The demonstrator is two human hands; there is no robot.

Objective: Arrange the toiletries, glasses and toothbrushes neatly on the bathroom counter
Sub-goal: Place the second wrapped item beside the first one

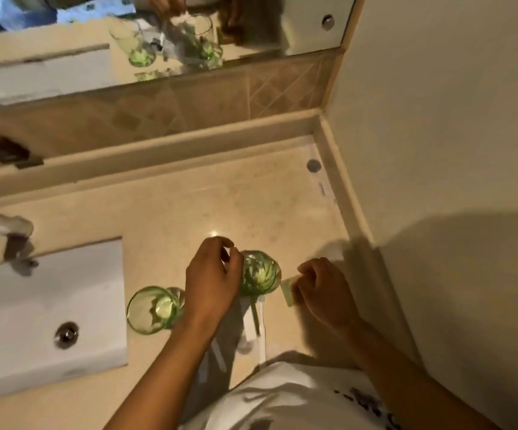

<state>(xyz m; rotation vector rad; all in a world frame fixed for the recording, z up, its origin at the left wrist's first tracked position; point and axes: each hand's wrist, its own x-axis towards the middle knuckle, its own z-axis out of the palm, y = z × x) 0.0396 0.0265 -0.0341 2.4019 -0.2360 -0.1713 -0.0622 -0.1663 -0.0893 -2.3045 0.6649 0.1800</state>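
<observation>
Two green glasses stand on the beige counter (189,209). My left hand (212,280) has its fingers curled round the left side of the right glass (259,273). The other glass (152,308) stands free to its left, near the sink. My right hand (324,290) pinches a small pale green packet (288,291) just right of the held glass. A toothbrush (256,315) in a clear wrapper lies on the counter below the held glass, partly hidden by my left arm. More wrapped items (218,356) lie under my left forearm, blurred.
A white sink (34,311) with a drain sits at left, with a chrome tap (9,228) above it. A mirror (158,41) and a tiled ledge run along the back. A wall (437,150) closes the right side, and a round metal stud (313,165) marks the far right corner.
</observation>
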